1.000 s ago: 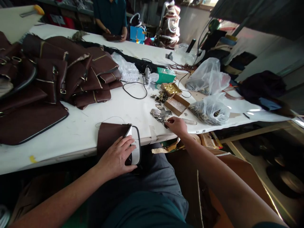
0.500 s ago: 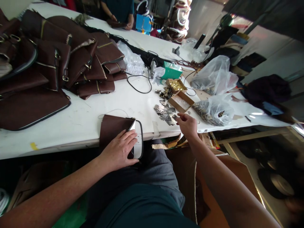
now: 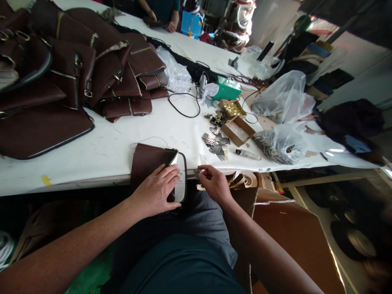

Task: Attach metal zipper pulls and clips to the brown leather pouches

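Note:
A dark brown leather piece [image 3: 145,161] with a pale-lined, black-edged flap [image 3: 181,185] lies over the table's front edge. My left hand [image 3: 159,190] rests on it, fingers stretched along the flap and thumb apart. Between the thumb and fingers of my right hand [image 3: 212,183] is a small metal plate [image 3: 197,173], held just right of the flap and apart from it. Behind that hand, a heap of flat metal plates [image 3: 216,143] lies on the white table [image 3: 171,132].
Brown leather bags [image 3: 113,77] are piled at the left. Small boxes [image 3: 238,130], one with gold-coloured pieces [image 3: 232,108], stand behind the plates. Clear plastic bags [image 3: 281,143] lie at the right. Across the table are another person's hands [image 3: 173,25]. A cardboard box [image 3: 288,241] stands below right.
My right hand has moved from the heap of plates left and toward me, carrying the metal plate close to the flap. My left hand stays on the leather piece.

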Available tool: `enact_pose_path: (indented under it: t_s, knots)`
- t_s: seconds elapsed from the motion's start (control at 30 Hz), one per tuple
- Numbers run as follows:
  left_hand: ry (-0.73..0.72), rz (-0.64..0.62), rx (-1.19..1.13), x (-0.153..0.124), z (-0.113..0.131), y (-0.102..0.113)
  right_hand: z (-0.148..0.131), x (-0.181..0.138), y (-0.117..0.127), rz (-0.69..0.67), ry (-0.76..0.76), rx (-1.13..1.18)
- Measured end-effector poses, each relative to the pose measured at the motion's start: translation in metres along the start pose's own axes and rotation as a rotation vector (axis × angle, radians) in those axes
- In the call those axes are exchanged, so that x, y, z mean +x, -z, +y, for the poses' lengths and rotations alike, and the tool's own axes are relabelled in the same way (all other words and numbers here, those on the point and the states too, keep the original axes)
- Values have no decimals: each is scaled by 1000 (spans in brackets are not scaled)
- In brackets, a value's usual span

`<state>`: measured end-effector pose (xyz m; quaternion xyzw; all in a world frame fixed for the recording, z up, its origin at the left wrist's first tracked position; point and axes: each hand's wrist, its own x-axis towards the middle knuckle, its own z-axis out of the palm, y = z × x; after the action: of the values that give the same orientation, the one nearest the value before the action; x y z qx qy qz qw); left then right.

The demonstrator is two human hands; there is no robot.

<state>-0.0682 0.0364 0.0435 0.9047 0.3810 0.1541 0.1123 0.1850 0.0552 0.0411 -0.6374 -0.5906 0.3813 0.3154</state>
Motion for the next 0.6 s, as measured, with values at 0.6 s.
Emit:
enact_pose_path:
  t_s: [0.6]
  knots:
    - [7,17,-49,-1,-2,-6,-17,-15,-46,-75,-245,437]
